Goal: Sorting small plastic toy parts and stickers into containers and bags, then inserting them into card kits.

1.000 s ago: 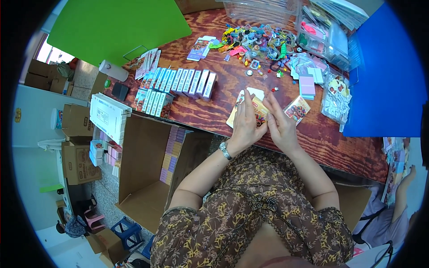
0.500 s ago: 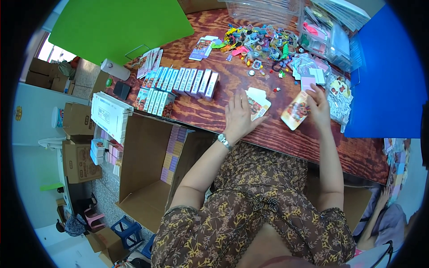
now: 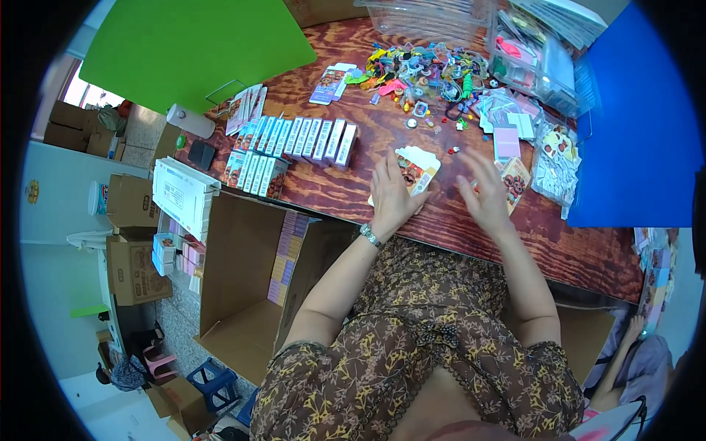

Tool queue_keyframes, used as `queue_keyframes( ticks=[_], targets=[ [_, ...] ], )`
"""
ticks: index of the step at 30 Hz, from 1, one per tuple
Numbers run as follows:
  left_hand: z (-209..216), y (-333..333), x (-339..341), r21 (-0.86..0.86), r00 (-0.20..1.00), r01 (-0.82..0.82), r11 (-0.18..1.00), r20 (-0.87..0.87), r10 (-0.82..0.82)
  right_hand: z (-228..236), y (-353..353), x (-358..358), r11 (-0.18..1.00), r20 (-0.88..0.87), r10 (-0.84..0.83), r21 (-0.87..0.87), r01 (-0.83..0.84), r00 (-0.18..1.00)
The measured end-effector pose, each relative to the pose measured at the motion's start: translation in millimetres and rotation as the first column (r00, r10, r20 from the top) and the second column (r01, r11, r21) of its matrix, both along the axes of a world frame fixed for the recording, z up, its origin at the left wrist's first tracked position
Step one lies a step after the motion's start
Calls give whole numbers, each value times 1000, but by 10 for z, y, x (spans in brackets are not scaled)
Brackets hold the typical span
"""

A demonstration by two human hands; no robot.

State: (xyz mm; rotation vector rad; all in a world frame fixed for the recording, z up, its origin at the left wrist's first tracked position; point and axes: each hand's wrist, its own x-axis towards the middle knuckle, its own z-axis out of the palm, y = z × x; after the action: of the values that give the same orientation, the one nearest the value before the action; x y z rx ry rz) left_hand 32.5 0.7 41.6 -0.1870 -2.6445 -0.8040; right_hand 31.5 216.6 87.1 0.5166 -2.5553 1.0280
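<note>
A yellow flat printed carton (image 3: 417, 166) with white end flaps lies on the table before me. My left hand (image 3: 393, 195) rests on its left side, fingers stretched out and thumb apart near its lower edge. To the right, my right hand (image 3: 484, 197) is open above the tabletop, slightly blurred, and holds nothing. A second yellow printed carton (image 3: 517, 178) lies just right of it, partly covered by that hand. Beyond it sits a small pink and lilac card stack (image 3: 507, 142). Tiny red and white trinkets (image 3: 454, 150) lie between the hands, farther back.
Rows of filled boxes (image 3: 301, 138) stand at left. A pile of colourful trinkets (image 3: 434, 70) spreads at the back. On the right are a bag of white packets (image 3: 555, 165), a clear bin (image 3: 540, 70) and a blue panel (image 3: 640, 132). An open cardboard box (image 3: 239, 272) stands below the table's edge.
My right hand has let go of the yellow carton at right, which now lies on the table, and has moved left toward the other carton. My left hand has stayed nearly in place.
</note>
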Motion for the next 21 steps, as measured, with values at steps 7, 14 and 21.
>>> queue_keyframes(
  ticks=[7,14,21],
  targets=[
    [357,58,48,288,1000,18,958,-1,-19,12,-374,49,996,-219,72,-32,-80,973],
    [491,67,115,319,980,161,934,-164,-113,135,-389,67,994,-365,107,66,-89,925],
    [504,29,124,259,952,256,931,-235,-197,348,-369,71,890,119,178,-442,-109,977]
  ],
)
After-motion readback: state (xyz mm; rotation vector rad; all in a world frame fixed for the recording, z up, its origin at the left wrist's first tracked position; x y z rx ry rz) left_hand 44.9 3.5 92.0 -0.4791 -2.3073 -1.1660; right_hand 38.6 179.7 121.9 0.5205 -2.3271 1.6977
